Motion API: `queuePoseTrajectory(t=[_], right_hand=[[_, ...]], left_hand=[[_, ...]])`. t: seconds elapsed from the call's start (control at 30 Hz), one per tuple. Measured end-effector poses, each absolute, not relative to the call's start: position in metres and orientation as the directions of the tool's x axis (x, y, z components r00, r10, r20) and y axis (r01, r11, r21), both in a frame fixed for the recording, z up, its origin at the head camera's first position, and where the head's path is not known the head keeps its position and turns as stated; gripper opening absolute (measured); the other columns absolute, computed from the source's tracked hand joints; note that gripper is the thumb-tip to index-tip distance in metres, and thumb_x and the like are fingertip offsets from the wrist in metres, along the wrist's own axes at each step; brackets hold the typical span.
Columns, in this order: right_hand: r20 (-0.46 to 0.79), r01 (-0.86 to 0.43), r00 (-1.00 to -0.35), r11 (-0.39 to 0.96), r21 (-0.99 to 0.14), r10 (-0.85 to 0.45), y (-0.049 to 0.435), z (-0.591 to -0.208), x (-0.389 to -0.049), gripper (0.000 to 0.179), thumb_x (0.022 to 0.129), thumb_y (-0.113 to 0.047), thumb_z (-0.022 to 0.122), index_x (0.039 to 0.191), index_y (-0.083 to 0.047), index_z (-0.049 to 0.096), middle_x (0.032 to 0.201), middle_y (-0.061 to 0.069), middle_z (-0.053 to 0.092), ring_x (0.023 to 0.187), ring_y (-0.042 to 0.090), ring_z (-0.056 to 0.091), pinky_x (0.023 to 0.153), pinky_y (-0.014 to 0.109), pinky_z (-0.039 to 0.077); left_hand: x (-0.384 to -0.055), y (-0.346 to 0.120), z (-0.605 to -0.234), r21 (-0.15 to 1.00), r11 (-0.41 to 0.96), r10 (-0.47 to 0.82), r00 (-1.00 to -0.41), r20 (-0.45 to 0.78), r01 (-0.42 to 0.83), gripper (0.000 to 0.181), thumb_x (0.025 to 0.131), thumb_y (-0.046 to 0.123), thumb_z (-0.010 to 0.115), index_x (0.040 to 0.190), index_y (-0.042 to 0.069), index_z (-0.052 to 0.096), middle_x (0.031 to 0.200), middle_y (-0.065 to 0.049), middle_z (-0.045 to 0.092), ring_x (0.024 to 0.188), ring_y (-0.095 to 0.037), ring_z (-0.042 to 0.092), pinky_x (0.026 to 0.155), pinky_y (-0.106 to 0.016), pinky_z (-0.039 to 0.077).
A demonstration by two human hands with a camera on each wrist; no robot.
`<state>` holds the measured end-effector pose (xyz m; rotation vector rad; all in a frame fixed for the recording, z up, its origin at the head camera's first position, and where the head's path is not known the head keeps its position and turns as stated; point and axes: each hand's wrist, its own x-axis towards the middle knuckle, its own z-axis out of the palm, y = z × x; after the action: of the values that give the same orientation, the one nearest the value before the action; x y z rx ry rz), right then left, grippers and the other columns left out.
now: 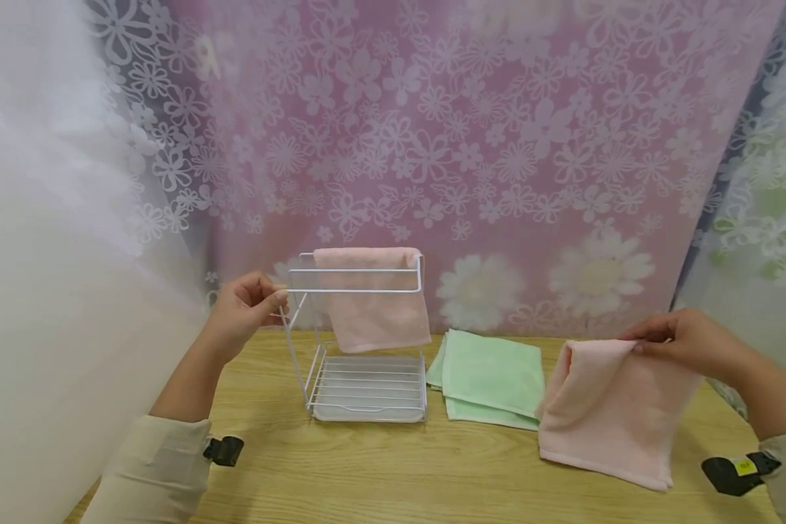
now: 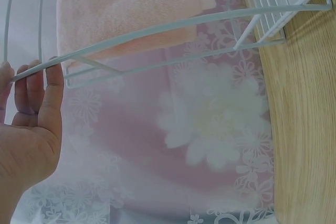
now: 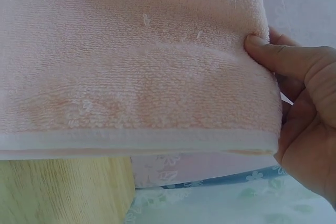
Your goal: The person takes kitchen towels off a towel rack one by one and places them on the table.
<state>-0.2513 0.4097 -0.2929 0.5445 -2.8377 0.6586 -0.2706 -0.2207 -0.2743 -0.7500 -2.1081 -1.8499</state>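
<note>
A white wire rack [image 1: 367,291] stands on the table, with my left hand [image 1: 247,309] pinching its upper left corner. In the left wrist view the fingers of that hand [image 2: 37,108] curl round the white rail [image 2: 157,27]. Over the rack's rear bar hangs a pink towel [image 1: 373,313]. On the right, my right hand [image 1: 701,346] grips the upper edge of a second pink towel [image 1: 616,415], which drapes down in a fold. Close up in the right wrist view, the thumb presses this towel [image 3: 142,87] against the fingers, which are partly hidden behind it.
Between the rack and the held towel lies a folded green towel stack [image 1: 494,375] on the wooden table [image 1: 393,473]. The rack's base carries a wire shelf over a white tray [image 1: 370,415]. A pink flowered curtain [image 1: 465,145] hangs behind, and pale sheeting [image 1: 72,218] covers the left side.
</note>
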Motion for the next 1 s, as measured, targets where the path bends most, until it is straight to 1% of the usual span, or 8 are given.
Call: queuePoseTrajectory(t=[0.07, 0.27, 0.37, 0.63, 0.73, 0.83, 1.0], right_hand=[[0.238, -0.382, -0.921, 0.839, -0.389, -0.309, 0.412, -0.293, -0.252, 0.014, 0.087, -0.011, 0.074, 0.1, -0.009, 0.077, 0.091, 0.002, 0.073, 0.078, -0.004, 0.058, 0.059, 0.023, 0.05], [0.204, -0.355, -0.933, 0.846, -0.398, -0.295, 0.417, -0.291, -0.255, 0.014, 0.087, -0.01, 0.073, 0.101, -0.007, 0.077, 0.09, 0.002, 0.073, 0.075, -0.002, 0.058, 0.058, 0.024, 0.05], [0.183, -0.348, -0.937, 0.846, -0.404, -0.298, 0.418, -0.291, -0.257, 0.015, 0.088, -0.01, 0.073, 0.101, -0.006, 0.076, 0.09, 0.004, 0.073, 0.075, -0.001, 0.058, 0.058, 0.024, 0.05], [0.152, -0.323, -0.946, 0.873, -0.365, -0.287, 0.424, -0.286, -0.263, 0.017, 0.088, -0.009, 0.072, 0.104, -0.004, 0.075, 0.093, 0.009, 0.073, 0.073, 0.0, 0.058, 0.057, 0.024, 0.047], [0.158, -0.324, -0.946, 0.874, -0.363, -0.285, 0.426, -0.287, -0.267, 0.018, 0.089, -0.01, 0.072, 0.105, -0.003, 0.075, 0.092, 0.01, 0.073, 0.072, 0.002, 0.059, 0.057, 0.025, 0.048], [0.198, -0.317, -0.945, 0.878, -0.358, -0.261, 0.427, -0.291, -0.272, 0.016, 0.088, -0.011, 0.074, 0.102, -0.005, 0.076, 0.091, 0.009, 0.073, 0.074, 0.002, 0.059, 0.058, 0.025, 0.05], [0.255, -0.313, -0.94, 0.871, -0.378, -0.227, 0.429, -0.304, -0.282, 0.017, 0.088, -0.015, 0.075, 0.102, -0.005, 0.076, 0.093, 0.013, 0.072, 0.074, 0.001, 0.06, 0.058, 0.026, 0.051]], left_hand=[[-0.271, -0.22, -0.275, 0.853, 0.067, 0.221, -0.841, 0.494, 0.518, 0.016, 0.096, 0.0, 0.059, 0.086, -0.008, 0.051, 0.077, -0.006, 0.063, 0.07, -0.02, 0.065, 0.068, -0.035, 0.061], [-0.272, -0.22, -0.276, 0.853, 0.053, 0.21, -0.841, 0.498, 0.519, 0.015, 0.096, 0.0, 0.059, 0.084, -0.005, 0.052, 0.078, -0.008, 0.064, 0.07, -0.016, 0.064, 0.068, -0.036, 0.061], [-0.272, -0.222, -0.276, 0.848, 0.067, 0.208, -0.838, 0.504, 0.526, 0.015, 0.096, 0.0, 0.059, 0.085, -0.007, 0.052, 0.078, -0.008, 0.064, 0.07, -0.018, 0.065, 0.068, -0.036, 0.061], [-0.27, -0.222, -0.273, 0.839, 0.098, 0.224, -0.833, 0.505, 0.535, 0.018, 0.097, 0.001, 0.059, 0.088, -0.012, 0.049, 0.08, -0.008, 0.063, 0.071, -0.022, 0.065, 0.069, -0.034, 0.061], [-0.269, -0.222, -0.273, 0.839, 0.097, 0.225, -0.833, 0.505, 0.535, 0.018, 0.097, 0.001, 0.058, 0.087, -0.012, 0.049, 0.079, -0.009, 0.063, 0.071, -0.022, 0.065, 0.069, -0.034, 0.061], [-0.269, -0.222, -0.273, 0.84, 0.097, 0.223, -0.834, 0.505, 0.534, 0.018, 0.097, 0.001, 0.058, 0.087, -0.011, 0.049, 0.079, -0.01, 0.063, 0.071, -0.022, 0.064, 0.069, -0.034, 0.06], [-0.27, -0.222, -0.273, 0.839, 0.094, 0.227, -0.832, 0.507, 0.537, 0.017, 0.097, 0.001, 0.059, 0.087, -0.011, 0.05, 0.079, -0.009, 0.063, 0.072, -0.021, 0.065, 0.07, -0.034, 0.06]])
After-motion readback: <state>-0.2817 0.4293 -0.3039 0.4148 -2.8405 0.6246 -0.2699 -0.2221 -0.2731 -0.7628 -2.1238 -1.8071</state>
